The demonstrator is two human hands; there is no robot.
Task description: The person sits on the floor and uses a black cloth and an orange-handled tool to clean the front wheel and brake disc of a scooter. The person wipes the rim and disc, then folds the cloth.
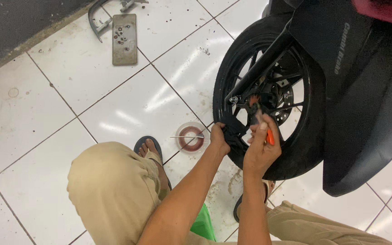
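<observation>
Work is at the front wheel (268, 100) of a scooter, on the white tiled floor (69, 113). The person squats next to the tyre, both hands at the lower spokes near the hub.

Left hand (219, 138): fingers clamped on a dark cloth or black part (232, 129) held against the rim; can't tell which.
Right hand (260, 147): fingers closed on an orange-handled tool (270, 137), tip pointing up toward the axle and brake disc (286, 97).

Status, judged from layout: mid-job. Wheel is on the fork (262, 68) and the axle nut (233, 99) is in place, so no wheel removal shown. Some disassembly looks done: a grey plate with small fasteners on it (124, 38) and a curved grey bracket (98, 18) lie well apart, near the wall. A clear round dish with a reddish ring and a thin rod across it (191, 136) sits just beside the left hand. Those parts are not refitted.
</observation>
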